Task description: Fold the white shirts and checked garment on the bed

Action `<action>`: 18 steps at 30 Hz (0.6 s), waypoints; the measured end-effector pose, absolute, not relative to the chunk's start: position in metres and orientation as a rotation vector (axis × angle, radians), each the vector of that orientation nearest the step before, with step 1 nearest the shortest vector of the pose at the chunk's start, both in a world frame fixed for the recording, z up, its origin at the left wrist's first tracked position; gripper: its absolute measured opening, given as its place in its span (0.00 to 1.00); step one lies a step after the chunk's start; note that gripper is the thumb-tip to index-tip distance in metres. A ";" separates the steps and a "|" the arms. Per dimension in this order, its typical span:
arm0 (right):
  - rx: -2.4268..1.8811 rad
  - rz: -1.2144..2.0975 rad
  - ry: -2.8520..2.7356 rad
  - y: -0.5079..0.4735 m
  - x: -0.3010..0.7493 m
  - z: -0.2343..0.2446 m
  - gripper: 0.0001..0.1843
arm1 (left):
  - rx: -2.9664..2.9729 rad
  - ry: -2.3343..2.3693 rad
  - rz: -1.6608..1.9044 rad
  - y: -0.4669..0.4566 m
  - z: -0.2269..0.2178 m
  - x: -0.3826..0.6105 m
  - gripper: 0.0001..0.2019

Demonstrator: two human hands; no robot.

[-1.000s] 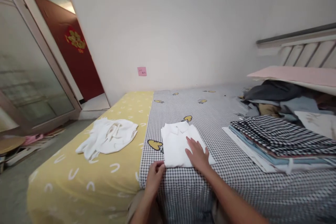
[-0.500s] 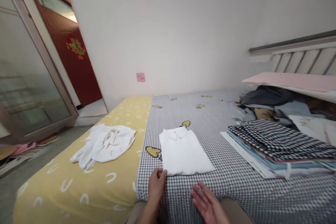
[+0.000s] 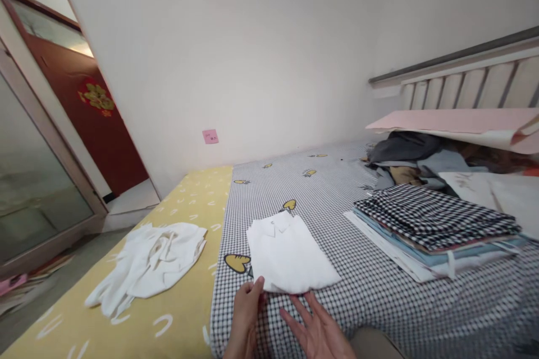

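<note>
One white shirt point(image 3: 290, 255): lying folded on checked bedding point(image 3: 328, 202)
Left hand point(image 3: 246, 311): pinching its near left corner
Right hand point(image 3: 320, 328): meeting near hem, fingers loosely spread

right hand point(image 3: 318, 330) cut off by the bottom edge, left hand point(image 3: 245, 311) with some fingers hidden, collar mark point(image 3: 272, 222) on the shirt point(image 3: 290, 261) and writing point(image 3: 213, 138) on the pink note point(image 3: 210, 135) too small to read
</note>
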State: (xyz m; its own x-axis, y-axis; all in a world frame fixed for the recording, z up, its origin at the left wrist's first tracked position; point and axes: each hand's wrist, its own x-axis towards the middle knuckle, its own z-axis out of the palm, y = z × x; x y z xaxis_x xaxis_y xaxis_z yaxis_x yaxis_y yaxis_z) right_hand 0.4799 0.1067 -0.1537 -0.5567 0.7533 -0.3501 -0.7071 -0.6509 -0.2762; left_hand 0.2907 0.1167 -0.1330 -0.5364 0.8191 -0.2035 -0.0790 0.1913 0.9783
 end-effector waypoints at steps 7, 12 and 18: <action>-0.394 1.995 -0.007 0.128 0.434 -0.141 0.39 | 0.405 1.397 1.531 0.111 -0.108 0.295 0.20; -0.372 1.866 0.013 0.157 0.407 -0.136 0.31 | 0.303 1.412 1.523 0.109 -0.117 0.293 0.16; -0.596 1.740 0.000 0.176 0.397 -0.154 0.25 | 0.266 1.351 1.469 0.100 -0.159 0.279 0.19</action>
State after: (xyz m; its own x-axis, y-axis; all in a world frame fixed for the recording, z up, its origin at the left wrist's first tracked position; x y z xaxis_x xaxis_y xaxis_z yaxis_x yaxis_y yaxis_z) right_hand 0.3970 0.1757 -0.1544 -0.1329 0.9123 -0.3874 -0.9121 -0.2655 -0.3124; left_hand 0.2789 0.1001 -0.1587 -0.4039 0.7858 -0.4683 -0.5322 0.2145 0.8190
